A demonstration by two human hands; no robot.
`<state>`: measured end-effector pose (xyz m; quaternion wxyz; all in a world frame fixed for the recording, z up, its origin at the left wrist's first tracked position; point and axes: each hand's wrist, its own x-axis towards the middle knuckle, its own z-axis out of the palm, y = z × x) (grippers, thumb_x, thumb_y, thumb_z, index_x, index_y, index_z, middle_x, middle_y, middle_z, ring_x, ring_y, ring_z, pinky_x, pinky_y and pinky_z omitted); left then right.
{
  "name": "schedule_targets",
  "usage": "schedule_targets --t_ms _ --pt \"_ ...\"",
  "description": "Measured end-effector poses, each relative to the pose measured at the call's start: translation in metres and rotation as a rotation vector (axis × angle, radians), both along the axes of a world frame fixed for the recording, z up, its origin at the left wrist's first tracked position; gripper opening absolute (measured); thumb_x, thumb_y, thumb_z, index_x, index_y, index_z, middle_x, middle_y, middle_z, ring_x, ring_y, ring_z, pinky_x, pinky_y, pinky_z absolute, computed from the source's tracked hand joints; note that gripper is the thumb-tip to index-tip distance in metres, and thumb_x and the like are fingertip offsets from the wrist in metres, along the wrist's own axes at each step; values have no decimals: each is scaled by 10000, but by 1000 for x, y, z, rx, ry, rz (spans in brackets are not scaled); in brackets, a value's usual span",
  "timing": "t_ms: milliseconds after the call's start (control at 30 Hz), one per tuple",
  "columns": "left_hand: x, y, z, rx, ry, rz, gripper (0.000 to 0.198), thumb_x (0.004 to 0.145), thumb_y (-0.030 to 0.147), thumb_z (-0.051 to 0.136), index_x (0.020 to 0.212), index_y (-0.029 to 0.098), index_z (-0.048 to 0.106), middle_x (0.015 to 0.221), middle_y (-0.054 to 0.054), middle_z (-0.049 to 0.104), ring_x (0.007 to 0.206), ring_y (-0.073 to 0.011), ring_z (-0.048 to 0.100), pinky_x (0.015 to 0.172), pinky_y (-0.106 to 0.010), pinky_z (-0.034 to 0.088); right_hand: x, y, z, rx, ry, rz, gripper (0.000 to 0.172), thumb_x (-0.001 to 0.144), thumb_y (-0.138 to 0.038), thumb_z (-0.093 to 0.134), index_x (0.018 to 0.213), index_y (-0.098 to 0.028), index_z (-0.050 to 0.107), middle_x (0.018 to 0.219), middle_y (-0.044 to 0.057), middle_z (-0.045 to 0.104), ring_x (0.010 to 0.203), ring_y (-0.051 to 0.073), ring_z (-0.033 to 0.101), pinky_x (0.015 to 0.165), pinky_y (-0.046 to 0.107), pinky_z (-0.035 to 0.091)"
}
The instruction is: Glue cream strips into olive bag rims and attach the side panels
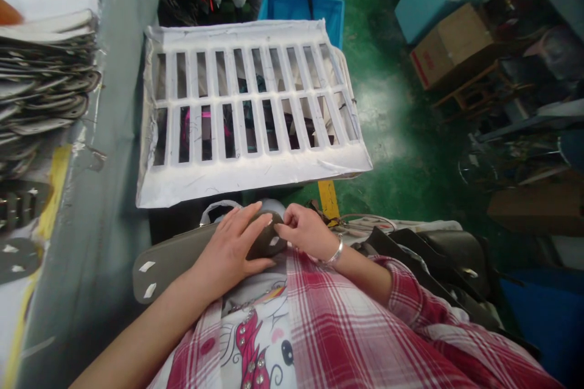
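A grey-brown shoe insole piece (177,255) with small white tape tabs lies across my lap. My left hand (232,249) rests on its right end, fingers curled over it and thumb beneath, gripping it. My right hand (303,231), with a silver bracelet at the wrist, pinches the tip of the same piece near a white tab. Both hands meet just in front of my plaid shirt.
A white slatted rack (249,106) stands right ahead, above my lap. Stacks of flat insoles (45,79) fill the table at the left. A blue bin (303,9) sits behind the rack. A cardboard box (454,42) and clutter line the green floor at right.
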<state>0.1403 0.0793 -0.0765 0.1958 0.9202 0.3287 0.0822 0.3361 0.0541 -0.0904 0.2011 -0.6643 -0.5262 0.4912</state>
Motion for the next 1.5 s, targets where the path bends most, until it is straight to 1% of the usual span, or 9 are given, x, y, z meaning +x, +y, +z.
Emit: schedule_targets --t_ms 133,367,500,633,700,767,867,1000,1500 --pt "-6 -7 6 81 -1 -70 405 758 427 603 1087 192 578 1358 -107 394 1281 -297 294 1062 -507 227 1 -1 -5 -33 69 -35 201 704 -324 571 691 -179 433 575 -47 463 508 71 390 463 188 277" --pt "1 -16 11 54 36 26 471 742 482 600 1133 221 574 1379 -76 384 1299 -315 255 1076 -562 111 -4 -1 -8 -37 135 -26 236 709 -381 524 712 -188 388 611 -44 411 543 92 391 508 221 342" --pt "-28 -28 19 76 -63 91 602 722 529 601 1237 245 474 1407 -86 332 1305 -311 241 1065 -552 169 -2 -3 -2 -28 -40 59 293 767 -467 470 801 -179 432 673 0 490 606 137 488 577 278 425" --pt "-95 -59 23 127 -297 744 437 792 348 567 1180 185 447 1114 -108 540 1054 -214 499 914 -379 415 -6 7 11 270 -326 116 589 738 -547 538 1155 -153 402 998 109 560 820 207 581 740 357 487" --pt "-126 -74 23 -23 -355 1149 300 801 332 559 1052 184 488 904 -47 563 822 -157 547 757 -298 458 -27 14 22 498 -409 288 697 731 -549 557 1265 -154 346 1174 146 501 1023 253 528 880 410 444" --pt "-147 -79 20 -284 -414 1309 258 808 387 544 960 182 506 780 -2 544 682 -124 523 659 -258 440 -62 19 32 647 -412 555 766 728 -560 563 1315 -136 314 1269 157 444 1158 282 433 976 452 371" --pt "-161 -71 14 -560 -518 1267 270 802 430 538 878 171 526 700 24 522 623 -105 487 601 -228 396 -122 27 34 728 -350 835 883 680 -617 591 1334 -96 308 1307 159 424 1211 286 377 1045 470 285" --pt "-163 -58 9 -659 -573 1235 298 756 448 585 805 157 542 628 35 489 576 -100 447 540 -215 351 -170 34 21 705 -341 925 913 641 -646 613 1322 -96 356 1300 160 435 1197 283 386 1057 477 245" --pt "-176 -39 9 -744 -555 1158 304 750 413 574 626 143 513 581 32 485 554 -92 409 523 -215 329 -179 36 15 678 -427 947 806 708 -618 559 1297 -90 402 1276 154 460 1148 285 420 962 431 351"
